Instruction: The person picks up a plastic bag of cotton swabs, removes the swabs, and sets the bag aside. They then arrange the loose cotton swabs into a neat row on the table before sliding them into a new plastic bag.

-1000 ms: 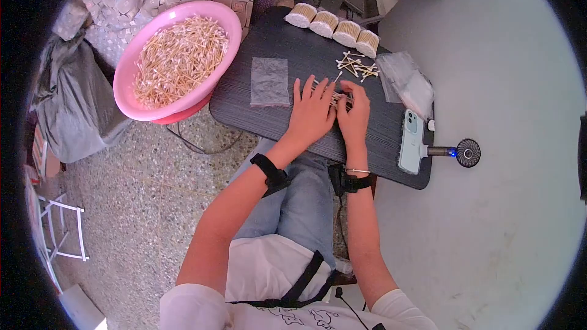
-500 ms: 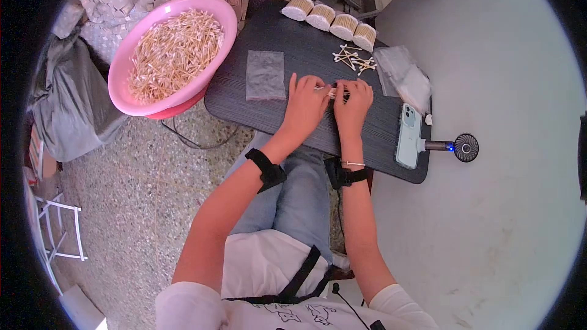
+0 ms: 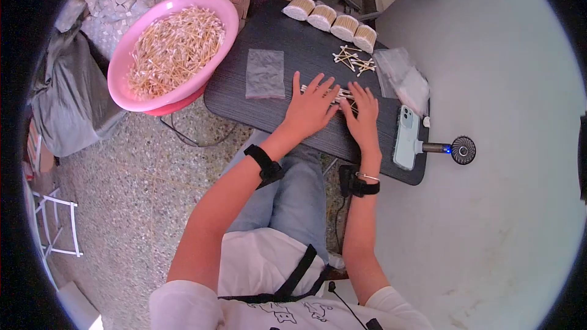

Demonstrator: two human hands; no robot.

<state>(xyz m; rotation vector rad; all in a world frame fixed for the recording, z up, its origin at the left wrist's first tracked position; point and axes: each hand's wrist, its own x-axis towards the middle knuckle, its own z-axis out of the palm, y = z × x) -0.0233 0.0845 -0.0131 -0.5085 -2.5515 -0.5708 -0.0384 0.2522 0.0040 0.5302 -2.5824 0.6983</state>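
Observation:
Several loose cotton swabs (image 3: 346,93) lie on the dark tabletop under and between my two hands, partly hidden by the fingers. My left hand (image 3: 310,107) rests over them from the left with its fingers spread. From the right, my right hand (image 3: 364,113) lies over the same swabs, fingers stretched out and apart. Just beyond the hands is a small scattered heap of cotton swabs (image 3: 353,60). Left of my left hand, a clear plastic bag (image 3: 265,74) lies flat on the table.
Several round bundles of cotton swabs (image 3: 321,17) line the table's far edge. A pink basin (image 3: 116,88) full of swabs stands at the left. On the right are more plastic bags (image 3: 403,79), a phone (image 3: 406,140) and a small fan (image 3: 463,150) by the wall.
My fingers were pinched together around a few swabs; now both hands have opened and spread flat over the swabs on the table. My right hand has shifted slightly right.

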